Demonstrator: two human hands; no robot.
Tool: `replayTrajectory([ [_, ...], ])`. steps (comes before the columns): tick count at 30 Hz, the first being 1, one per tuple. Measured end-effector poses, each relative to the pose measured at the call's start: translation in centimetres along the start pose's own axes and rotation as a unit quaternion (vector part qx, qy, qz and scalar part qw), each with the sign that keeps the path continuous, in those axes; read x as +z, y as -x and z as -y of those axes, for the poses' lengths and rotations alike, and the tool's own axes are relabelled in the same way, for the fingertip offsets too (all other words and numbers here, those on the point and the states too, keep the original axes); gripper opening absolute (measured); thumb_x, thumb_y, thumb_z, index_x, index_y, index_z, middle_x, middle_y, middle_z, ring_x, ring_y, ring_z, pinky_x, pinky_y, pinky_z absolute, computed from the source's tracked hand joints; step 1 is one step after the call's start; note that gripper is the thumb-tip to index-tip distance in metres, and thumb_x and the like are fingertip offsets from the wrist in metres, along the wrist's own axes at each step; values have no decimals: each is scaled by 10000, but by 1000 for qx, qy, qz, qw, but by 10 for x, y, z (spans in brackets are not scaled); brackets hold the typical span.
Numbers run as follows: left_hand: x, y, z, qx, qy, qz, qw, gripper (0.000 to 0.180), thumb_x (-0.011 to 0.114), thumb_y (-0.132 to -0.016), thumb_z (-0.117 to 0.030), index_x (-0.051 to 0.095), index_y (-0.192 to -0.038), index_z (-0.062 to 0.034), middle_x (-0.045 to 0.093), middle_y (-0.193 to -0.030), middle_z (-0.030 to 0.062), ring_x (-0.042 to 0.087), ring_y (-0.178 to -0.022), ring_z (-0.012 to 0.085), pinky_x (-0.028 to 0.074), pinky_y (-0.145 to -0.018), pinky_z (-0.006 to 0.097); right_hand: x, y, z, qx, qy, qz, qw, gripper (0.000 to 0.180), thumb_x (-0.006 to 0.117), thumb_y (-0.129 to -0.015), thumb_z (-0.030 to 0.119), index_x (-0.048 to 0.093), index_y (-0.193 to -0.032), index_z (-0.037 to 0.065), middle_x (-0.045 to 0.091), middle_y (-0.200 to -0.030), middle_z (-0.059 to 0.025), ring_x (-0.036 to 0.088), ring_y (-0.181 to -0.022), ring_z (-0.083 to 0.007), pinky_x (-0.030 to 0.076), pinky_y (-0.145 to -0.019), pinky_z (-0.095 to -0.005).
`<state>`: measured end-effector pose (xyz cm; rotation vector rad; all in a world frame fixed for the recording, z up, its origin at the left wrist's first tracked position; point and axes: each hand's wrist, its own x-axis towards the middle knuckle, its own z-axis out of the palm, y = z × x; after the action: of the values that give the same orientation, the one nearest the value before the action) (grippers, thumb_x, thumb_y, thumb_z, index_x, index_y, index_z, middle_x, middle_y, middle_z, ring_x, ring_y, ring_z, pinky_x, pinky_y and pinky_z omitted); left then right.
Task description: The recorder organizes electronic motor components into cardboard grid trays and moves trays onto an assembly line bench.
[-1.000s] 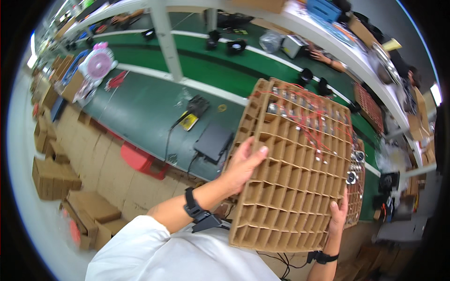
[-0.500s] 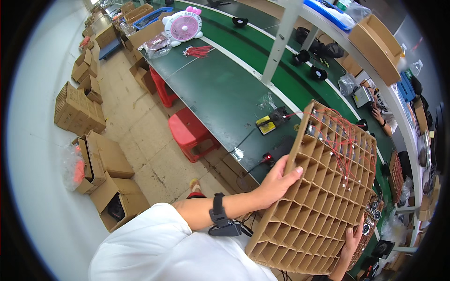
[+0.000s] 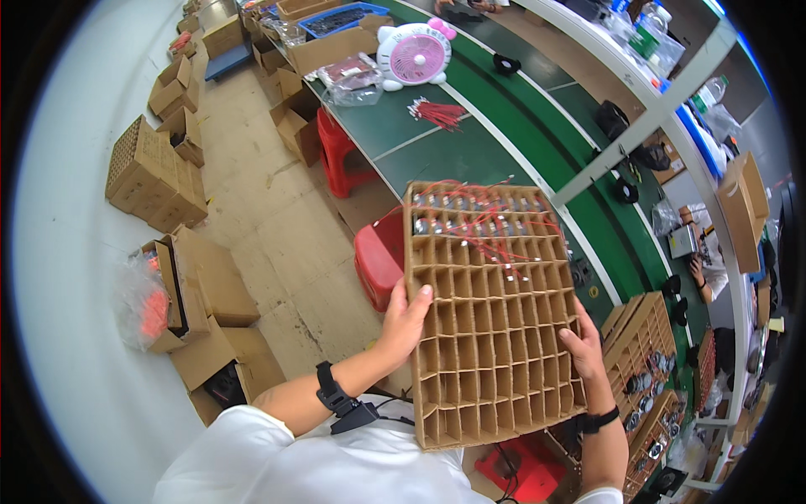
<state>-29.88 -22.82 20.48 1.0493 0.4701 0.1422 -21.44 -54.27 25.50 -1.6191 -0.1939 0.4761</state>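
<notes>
Green bench (image 3: 483,158) runs beyond the cardboard divider tray (image 3: 495,323), white-and-pink fan (image 3: 420,55) on it past the tray's far edge, red stool (image 3: 380,262) just left of the tray. Left hand (image 3: 404,326) grips the tray's left edge and right hand (image 3: 586,346) its right edge, thumbs on top, tray in front of the white shirt (image 3: 294,466). Red-wired metal parts (image 3: 480,226) sit in its far rows
</notes>
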Motion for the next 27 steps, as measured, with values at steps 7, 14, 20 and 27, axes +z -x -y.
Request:
replayTrajectory([
  [7, -62, -38, 32, -19, -56, -99, 993, 505, 486, -1006, -282, 317, -1391, -4, 473, -1337, 105, 450, -1213, 191, 338, -1052, 329, 29, -137, -20, 29, 42, 143, 988, 718, 637, -834, 42, 302, -1466, -25, 387, -1476, -94, 373, -1342, -173, 263, -1115, -309],
  [14, -48, -62, 83, -91, -126, -92, 983, 561, 476, -1004, -324, 266, -1400, 13, 410, -1394, 162, 399, -1285, 241, 294, -1092, 350, -2, -268, -15, 72, 156, 277, 945, 661, 650, -837, 53, 382, -1441, 23, 413, -1468, -74, 386, -1322, -159, 277, -1111, -305],
  [20, 7, -104, 90, -337, -18, 51, 940, 655, 512, -951, -526, 430, -1342, -7, 525, -1294, 104, 530, -1163, 175, 434, -910, 323, -23, -399, 13, 29, 344, 376, 860, 599, 626, -841, 47, 447, -1412, 79, 538, -1367, -77, 489, -1239, -161, 356, -1069, -308],
  [27, 64, -159, 129, -394, 100, 91, 909, 548, 465, -986, -478, 478, -1269, -10, 553, -1288, 75, 618, -1028, 173, 453, -780, 283, -2, -478, -23, -96, 544, 225, 803, 462, 646, -816, 114, 567, -1270, 144, 607, -1253, -100, 557, -1136, -342, 452, -963, -440],
])
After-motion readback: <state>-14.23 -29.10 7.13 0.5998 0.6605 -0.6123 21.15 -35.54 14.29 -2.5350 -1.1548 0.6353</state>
